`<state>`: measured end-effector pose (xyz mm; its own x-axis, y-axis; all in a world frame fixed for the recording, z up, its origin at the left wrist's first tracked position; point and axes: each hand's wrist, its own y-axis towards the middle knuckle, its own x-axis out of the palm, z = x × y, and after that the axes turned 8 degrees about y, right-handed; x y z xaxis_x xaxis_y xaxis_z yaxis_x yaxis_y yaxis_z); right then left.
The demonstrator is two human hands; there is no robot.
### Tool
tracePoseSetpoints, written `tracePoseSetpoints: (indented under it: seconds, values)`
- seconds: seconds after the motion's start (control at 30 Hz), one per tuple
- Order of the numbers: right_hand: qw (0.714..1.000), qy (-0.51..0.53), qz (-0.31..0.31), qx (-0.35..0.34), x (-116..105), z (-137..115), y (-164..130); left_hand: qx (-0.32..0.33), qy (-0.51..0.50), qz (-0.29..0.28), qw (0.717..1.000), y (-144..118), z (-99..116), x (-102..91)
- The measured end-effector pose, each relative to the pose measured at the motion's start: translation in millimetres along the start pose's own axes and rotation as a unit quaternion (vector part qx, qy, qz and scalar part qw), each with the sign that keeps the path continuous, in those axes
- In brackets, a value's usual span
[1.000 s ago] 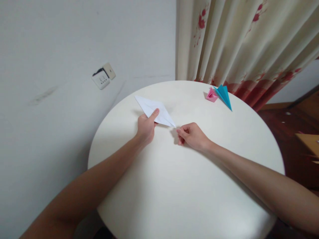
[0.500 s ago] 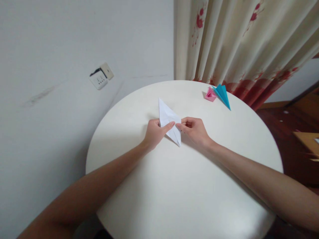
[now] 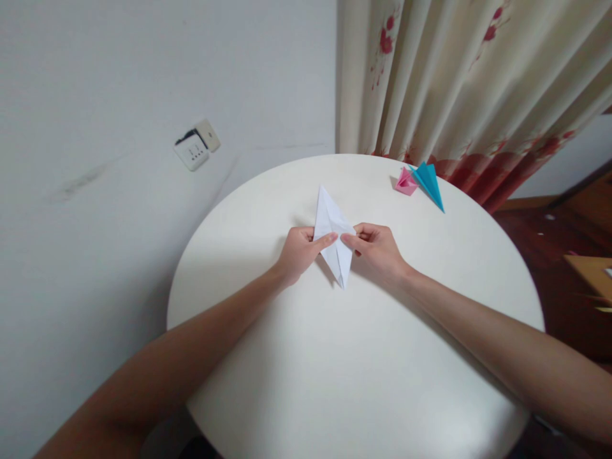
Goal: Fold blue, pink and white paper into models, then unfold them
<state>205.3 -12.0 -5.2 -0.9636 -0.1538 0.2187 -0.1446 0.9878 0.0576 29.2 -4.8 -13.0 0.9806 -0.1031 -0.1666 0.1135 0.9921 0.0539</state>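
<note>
A white folded paper [image 3: 332, 233], a long diamond shape, stands nearly upright over the middle of the round white table [image 3: 363, 357], one tip toward me and one away. My left hand [image 3: 300, 250] pinches its left side with thumb on top. My right hand [image 3: 377, 248] pinches its right side, fingers curled. The two thumbs almost meet at the paper's middle.
A pink folded paper [image 3: 405, 182] and a blue folded paper [image 3: 429, 183] lie together at the table's far right edge. A cream curtain with red flowers [image 3: 454, 83] hangs behind. A wall socket [image 3: 196, 145] sits on the white wall at left. Dark wooden floor lies to the right.
The white paper swung from lying sideways at the left to pointing toward me. My right hand, apart from it before, came in and took hold of its right side.
</note>
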Motion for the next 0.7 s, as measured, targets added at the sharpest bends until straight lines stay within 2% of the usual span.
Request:
tracePoseSetpoints:
  seconds: [0.27, 0.47, 0.7]
  values:
    - [1.000, -0.018, -0.023, 0.001, -3, 4, 2, -0.014, 0.011, -0.013, 1.000, 3, -4, -1.7]
    - [0.998, -0.044, -0.048, -0.017, -7, 12, 5, -0.041, 0.015, -0.066, 0.997, 4, -2, -6.0]
    - [0.989, -0.100, -0.112, -0.004, -8, 10, 1, -0.063, -0.072, -0.069, 0.993, 4, 3, -7.8]
